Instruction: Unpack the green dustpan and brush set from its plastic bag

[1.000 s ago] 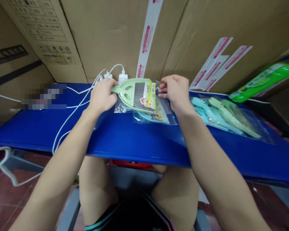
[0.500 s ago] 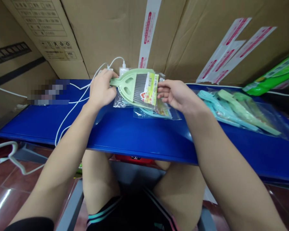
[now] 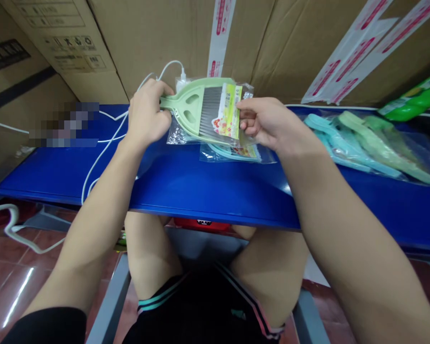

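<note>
A light green dustpan (image 3: 191, 114) with a dark-bristled brush (image 3: 211, 114) and a yellow-green printed card (image 3: 231, 112) lies tilted over the table. My left hand (image 3: 148, 112) is closed around the handle end. At the opposite end, the fingers of my right hand (image 3: 267, 122) are bent and pinch the edge by the card; the thumb is mostly hidden. Beneath, a second set with a light blue dustpan (image 3: 224, 153) in clear plastic rests on the table, mostly covered by the green one.
The blue table (image 3: 215, 191) runs in front of large cardboard boxes (image 3: 165, 38). On the right lie several blue and green wrapped pieces (image 3: 372, 143) beside a green package (image 3: 415, 98). White cables (image 3: 103, 167) trail across the left side, near a blurred-out item (image 3: 68, 124).
My right fingers have closed in on the card end, where they were straighter and more apart. The left hand keeps the handle. The whole view has shifted slightly.
</note>
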Demonstrator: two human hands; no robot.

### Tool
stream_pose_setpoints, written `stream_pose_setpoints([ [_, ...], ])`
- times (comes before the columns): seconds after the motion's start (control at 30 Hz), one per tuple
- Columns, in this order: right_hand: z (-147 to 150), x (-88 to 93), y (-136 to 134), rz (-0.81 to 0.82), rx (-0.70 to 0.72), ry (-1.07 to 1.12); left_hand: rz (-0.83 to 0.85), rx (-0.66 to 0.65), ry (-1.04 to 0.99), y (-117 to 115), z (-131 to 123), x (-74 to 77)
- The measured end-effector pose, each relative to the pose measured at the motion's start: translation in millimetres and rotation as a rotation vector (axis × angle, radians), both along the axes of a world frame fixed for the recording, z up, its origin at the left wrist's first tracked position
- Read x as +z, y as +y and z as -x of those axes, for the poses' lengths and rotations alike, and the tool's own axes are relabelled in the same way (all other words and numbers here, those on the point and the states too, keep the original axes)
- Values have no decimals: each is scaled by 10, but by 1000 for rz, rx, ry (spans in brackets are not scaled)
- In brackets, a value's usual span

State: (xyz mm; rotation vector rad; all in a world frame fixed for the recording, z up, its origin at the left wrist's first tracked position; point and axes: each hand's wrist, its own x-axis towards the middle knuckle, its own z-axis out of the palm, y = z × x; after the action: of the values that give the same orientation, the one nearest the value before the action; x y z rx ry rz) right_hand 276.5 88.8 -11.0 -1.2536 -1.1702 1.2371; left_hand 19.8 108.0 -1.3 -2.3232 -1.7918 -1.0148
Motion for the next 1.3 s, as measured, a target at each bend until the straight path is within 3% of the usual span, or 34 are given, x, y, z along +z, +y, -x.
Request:
stream_pose_setpoints([
  [0.2,52,64,-80,26,-48,34,5,-12,29,76,24,-38],
  [0.47,128,224,-229,128,5,102,-37,-22,50,-75,-37,50],
  [0.63,159,271,-269,165,8,99,-40,-21,81,-49,-54,51],
  [0.87,126,230,-252,164,36,62,-89,-100,39,-19,-12,34],
  [1.1,98,142,-172,65,24,24,-148,-187,-73,-13,-9,11],
  [1.17,75,113,-143,39,36,31,-83,-198,-231,-1,-11,26],
  [1.3,61,35,-82,-54,21,45,317,-170,-625,9,8,107],
])
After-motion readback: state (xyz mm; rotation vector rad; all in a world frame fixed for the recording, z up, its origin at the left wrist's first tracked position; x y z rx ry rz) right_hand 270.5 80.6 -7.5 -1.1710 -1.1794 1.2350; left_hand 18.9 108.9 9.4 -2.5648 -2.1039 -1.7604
